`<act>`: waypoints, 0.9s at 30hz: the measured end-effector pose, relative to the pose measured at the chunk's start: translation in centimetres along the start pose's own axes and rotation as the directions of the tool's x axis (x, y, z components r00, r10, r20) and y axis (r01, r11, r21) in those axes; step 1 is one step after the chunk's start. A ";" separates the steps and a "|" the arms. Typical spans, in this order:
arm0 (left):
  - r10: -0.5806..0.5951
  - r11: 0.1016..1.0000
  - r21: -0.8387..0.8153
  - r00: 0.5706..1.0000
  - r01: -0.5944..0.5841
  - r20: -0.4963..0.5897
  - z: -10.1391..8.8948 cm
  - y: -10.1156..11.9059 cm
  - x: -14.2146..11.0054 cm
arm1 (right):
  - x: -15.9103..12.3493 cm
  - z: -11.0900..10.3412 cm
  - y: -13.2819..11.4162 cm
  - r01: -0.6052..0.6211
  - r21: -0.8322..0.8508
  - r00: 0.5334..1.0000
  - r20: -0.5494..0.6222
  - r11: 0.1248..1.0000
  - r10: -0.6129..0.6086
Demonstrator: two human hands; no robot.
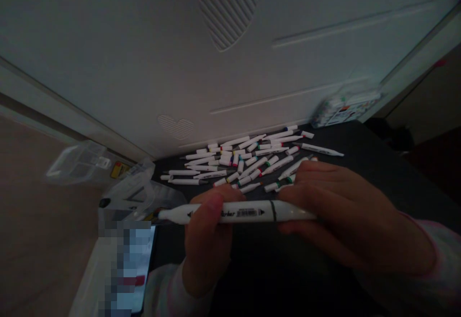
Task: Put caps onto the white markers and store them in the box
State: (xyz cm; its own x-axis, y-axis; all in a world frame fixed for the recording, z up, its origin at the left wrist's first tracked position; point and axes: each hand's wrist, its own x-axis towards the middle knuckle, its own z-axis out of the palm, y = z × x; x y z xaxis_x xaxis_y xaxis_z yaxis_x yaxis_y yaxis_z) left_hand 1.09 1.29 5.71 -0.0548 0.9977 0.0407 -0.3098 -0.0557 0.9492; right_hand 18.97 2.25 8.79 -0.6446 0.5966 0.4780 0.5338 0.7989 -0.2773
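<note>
A white marker (248,212) with black print and a dark ring lies level across both hands, close to the camera. My left hand (207,240) is closed around its left half, the thumb pressed on the barrel. Around the right end, the fingers of my right hand (345,211) grip it and partly hide that tip. Behind the hands, many white markers without caps (275,165) and loose caps with coloured bands (240,163) lie scattered on the dark tabletop (252,269).
A pale panel (144,67) with ribbed heart shapes rises right behind the table. On the left sit clear plastic cases (133,194) and a phone-like screen (135,269), partly pixelated. A clear pack of markers (347,108) leans at the back right.
</note>
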 end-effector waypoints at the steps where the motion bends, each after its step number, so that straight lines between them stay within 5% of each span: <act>1: -0.012 1.000 -0.024 1.000 0.013 0.009 0.1 0.0 -0.1 | 0.0 -0.1 -0.1 0.004 -0.003 1.000 -0.003 1.000 -0.004; 12: -0.052 0.990 -0.124 0.994 0.064 0.098 1.1 0.7 -0.3 | 0.0 -0.3 -0.9 0.007 -0.066 0.999 -0.033 0.998 -0.009; 27: 0.089 0.983 0.146 0.985 -0.110 0.148 -0.4 0.3 -0.1 | -0.1 0.4 -0.2 -0.011 -0.010 0.999 -0.038 1.000 0.011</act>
State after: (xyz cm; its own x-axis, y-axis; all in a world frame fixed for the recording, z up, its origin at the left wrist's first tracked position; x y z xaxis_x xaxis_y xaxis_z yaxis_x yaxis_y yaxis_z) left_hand 0.61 1.14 5.87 0.0588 0.9836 0.1703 -0.1598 -0.1591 0.9742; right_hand 18.72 2.05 8.41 -0.6177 0.6018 0.5063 0.5462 0.7915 -0.2743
